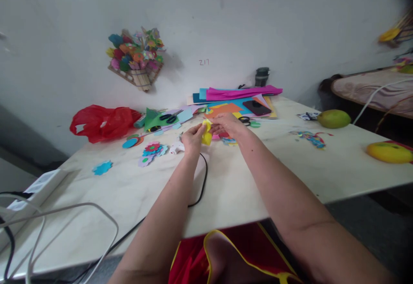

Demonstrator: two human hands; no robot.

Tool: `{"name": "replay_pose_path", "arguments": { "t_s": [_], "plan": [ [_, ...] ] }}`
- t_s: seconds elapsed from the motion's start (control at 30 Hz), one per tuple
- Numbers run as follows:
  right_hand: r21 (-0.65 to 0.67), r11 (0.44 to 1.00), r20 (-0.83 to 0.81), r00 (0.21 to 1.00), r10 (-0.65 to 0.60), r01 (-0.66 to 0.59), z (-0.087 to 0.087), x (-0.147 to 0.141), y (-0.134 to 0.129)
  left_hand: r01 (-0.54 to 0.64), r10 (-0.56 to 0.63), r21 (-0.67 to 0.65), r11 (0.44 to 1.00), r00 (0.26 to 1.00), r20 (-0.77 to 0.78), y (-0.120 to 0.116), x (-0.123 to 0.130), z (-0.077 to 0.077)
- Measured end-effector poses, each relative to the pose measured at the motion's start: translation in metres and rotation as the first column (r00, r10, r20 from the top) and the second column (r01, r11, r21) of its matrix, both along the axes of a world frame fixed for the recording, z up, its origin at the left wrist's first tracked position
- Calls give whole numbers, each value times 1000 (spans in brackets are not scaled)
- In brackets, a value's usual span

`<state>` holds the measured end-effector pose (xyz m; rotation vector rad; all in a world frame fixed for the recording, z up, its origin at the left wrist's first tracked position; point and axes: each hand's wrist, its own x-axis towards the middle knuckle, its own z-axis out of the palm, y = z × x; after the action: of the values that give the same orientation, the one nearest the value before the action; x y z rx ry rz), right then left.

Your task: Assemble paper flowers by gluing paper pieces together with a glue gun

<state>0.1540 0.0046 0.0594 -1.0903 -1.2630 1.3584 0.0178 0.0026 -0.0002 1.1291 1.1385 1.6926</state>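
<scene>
A small yellow craft piece [207, 134] is held up over the middle of the table. My left hand [192, 139] pinches it from the left. On its right side my right hand [226, 125] touches its upper edge, fingers close together; whether they grip it is too small to tell. Just left of my left hand lies a white glue gun [177, 147], with a black cord running toward the table's front edge. Further left are layered paper flowers [151, 152] in red, blue and lilac. Pink and multicoloured bits lie partly hidden beyond my right hand.
A blue paper flower [102, 168], red plastic bag [103, 122], scissors [169, 117] and coloured sheets [226, 107] with a phone [257, 107] lie around. Mangoes [334, 118] sit at right. White cables [93, 205] loop over the left front by a power strip [45, 185].
</scene>
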Motion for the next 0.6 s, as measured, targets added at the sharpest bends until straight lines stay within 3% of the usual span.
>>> {"name": "replay_pose_path", "arguments": {
  "t_s": [0.17, 0.43, 0.6],
  "plan": [
    [-11, 1000, -28, 1000, -4, 4, -2, 0, 2, 76, -73, -15, 997, 987, 142, 0, 1, -1],
    [-60, 998, -123, 992, -18, 11, -4, 0, 5, 243, -201, -95, 965, 924, 325, -10, 4, 11],
    [-39, 999, -154, 988, -10, 4, -6, 0, 6, 295, -191, -165, 941, 867, 460, -12, 1, 17]
  ]
}}
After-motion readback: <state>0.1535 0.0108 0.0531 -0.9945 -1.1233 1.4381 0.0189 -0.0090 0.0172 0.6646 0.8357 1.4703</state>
